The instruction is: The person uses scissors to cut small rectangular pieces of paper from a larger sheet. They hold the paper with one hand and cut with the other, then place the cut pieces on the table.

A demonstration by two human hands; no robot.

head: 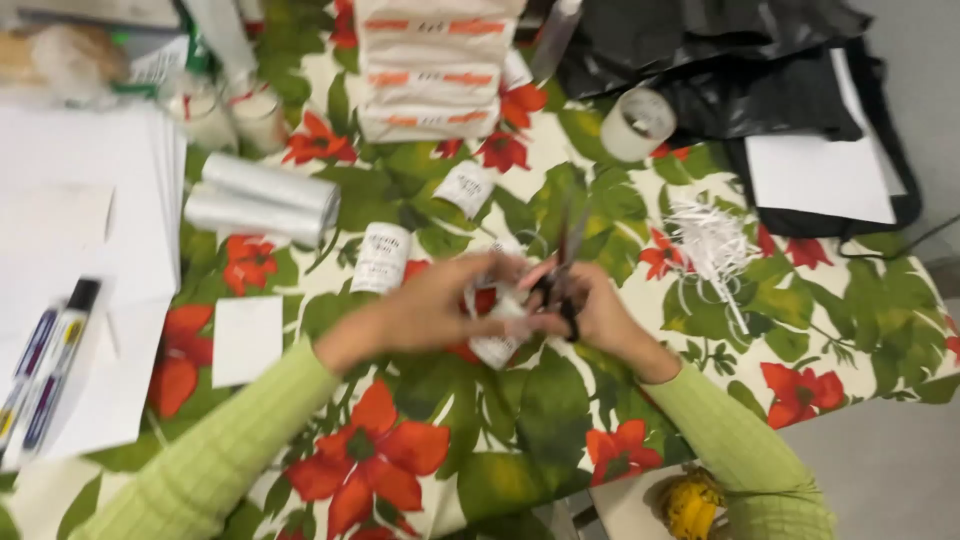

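Both hands meet over the middle of a table covered by a floral cloth [560, 420] printed with red flowers and green leaves. The left hand [440, 300], in a light green ribbed sleeve, pinches a small white label strip [497, 330] that hangs down between the two hands. The right hand [590, 310] is closed around the dark handles of a pair of scissors [562, 275], the blades pointing up and away from the person; motion blur makes it hard to say whether the blades are parted.

Taking the label strip as the landmark: just beyond it and to the left lies a white printed tag [383, 258], and further left two rolls of clear film [262, 198] lie side by side. Beyond it stands a stack of white packets with orange bands [432, 70]. To its right rests a heap of white paper shreds [712, 240], with a tape roll [637, 124] further back and black bags [720, 50] behind that. Well to its left lie white sheets [80, 220] and marker pens [50, 365].
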